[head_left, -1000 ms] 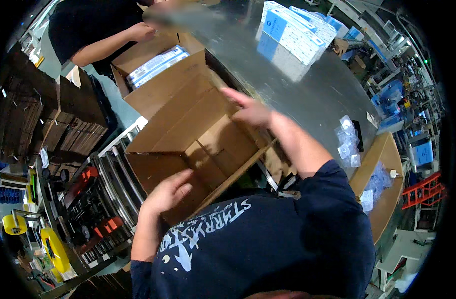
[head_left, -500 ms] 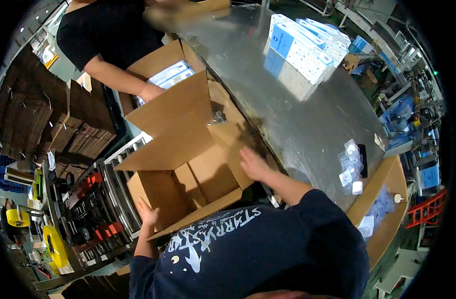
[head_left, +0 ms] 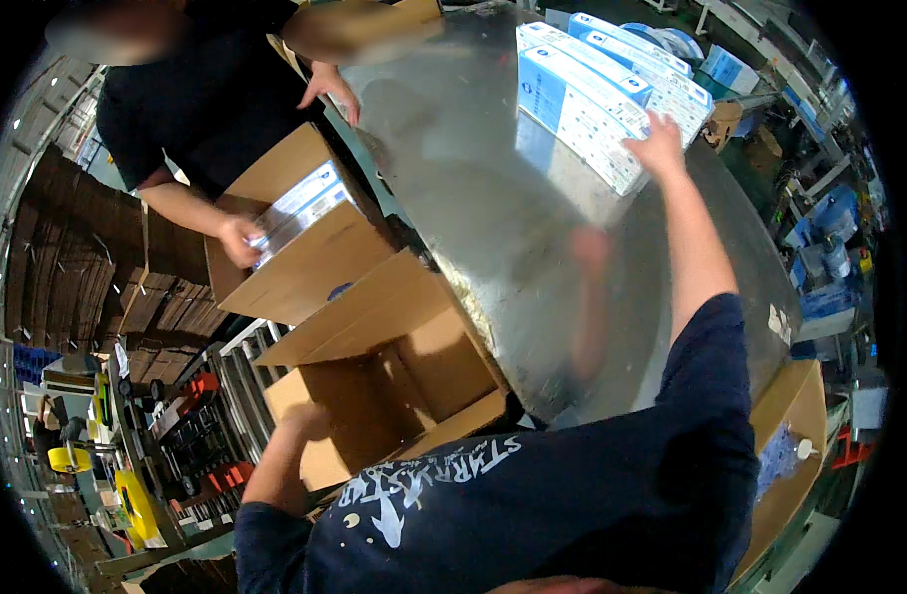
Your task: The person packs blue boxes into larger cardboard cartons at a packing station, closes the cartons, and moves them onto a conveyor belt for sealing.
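Observation:
An open, empty cardboard carton (head_left: 359, 396) stands right in front of me, its flaps raised. My left hand (head_left: 307, 421) is at the carton's left edge; motion smears its fingers, so its grip is unclear. Far to the right, my right hand (head_left: 657, 147) reaches across the metal table (head_left: 503, 238). Its fingers are apart against the near end of several upright blue-and-white boxes (head_left: 582, 104). Whether they press on one box or more is hard to see.
Across from me, a person's hand (head_left: 239, 241) rests at a second carton (head_left: 310, 259) holding blue-and-white boxes. Their other hand (head_left: 332, 89) is by the table edge. Rollers (head_left: 238, 396) run at left, near stacked flat cardboard (head_left: 67, 252). Another carton (head_left: 785, 416) stands at right.
My right hand has left the carton's right flap and gone out to the boxes on the table. My left hand has shifted slightly at the carton. The other person's second hand has come into view.

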The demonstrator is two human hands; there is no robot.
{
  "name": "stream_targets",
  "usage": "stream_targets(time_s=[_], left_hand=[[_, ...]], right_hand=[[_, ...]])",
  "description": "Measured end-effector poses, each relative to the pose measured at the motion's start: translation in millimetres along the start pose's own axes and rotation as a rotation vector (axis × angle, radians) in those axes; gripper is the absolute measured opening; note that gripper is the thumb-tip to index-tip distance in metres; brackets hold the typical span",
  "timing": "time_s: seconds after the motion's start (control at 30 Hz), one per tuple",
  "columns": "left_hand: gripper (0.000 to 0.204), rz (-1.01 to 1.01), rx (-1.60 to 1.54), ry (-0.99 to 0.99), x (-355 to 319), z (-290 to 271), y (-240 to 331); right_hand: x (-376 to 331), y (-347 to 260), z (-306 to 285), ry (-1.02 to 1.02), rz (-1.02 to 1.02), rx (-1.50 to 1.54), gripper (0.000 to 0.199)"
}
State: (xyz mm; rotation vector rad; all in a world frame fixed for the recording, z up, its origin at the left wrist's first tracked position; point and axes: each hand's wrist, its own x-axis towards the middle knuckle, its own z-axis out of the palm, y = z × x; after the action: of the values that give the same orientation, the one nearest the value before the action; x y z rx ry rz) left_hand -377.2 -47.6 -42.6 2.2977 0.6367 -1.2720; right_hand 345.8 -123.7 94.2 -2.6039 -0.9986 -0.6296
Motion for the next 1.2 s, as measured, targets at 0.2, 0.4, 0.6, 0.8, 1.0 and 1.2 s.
stream_targets(time_s=[0.2, 0.4, 0.6, 0.8, 1.0, 1.2], left_hand=[[0.052, 0.293, -0.126, 0.99, 58, -237, 160], [0.065, 0.1, 0.086, 0.86, 141, -280, 216], [0.065, 0.087, 0.033, 0.79, 137, -288, 222], [0.065, -0.012, 0.124, 0.79, 147, -284, 227], [0.061, 0.095, 0.106, 0.885, 147, -281, 223], [0.06, 0.068, 0.038, 0.896, 144, -281, 224]], right_hand=[[31, -10, 9, -0.479, 0.095, 0.411, 0.059], [85, -21, 35, 0.02, -0.147, -0.239, 0.062], [111, -7, 60, -0.37, -0.007, 0.115, 0.053], [41, -7, -9, -0.688, -0.078, 0.051, 0.057], [35, 72, -43, -0.215, 0.128, 0.269, 0.054], [64, 105, -6, -0.332, 0.045, -0.135, 0.032]])
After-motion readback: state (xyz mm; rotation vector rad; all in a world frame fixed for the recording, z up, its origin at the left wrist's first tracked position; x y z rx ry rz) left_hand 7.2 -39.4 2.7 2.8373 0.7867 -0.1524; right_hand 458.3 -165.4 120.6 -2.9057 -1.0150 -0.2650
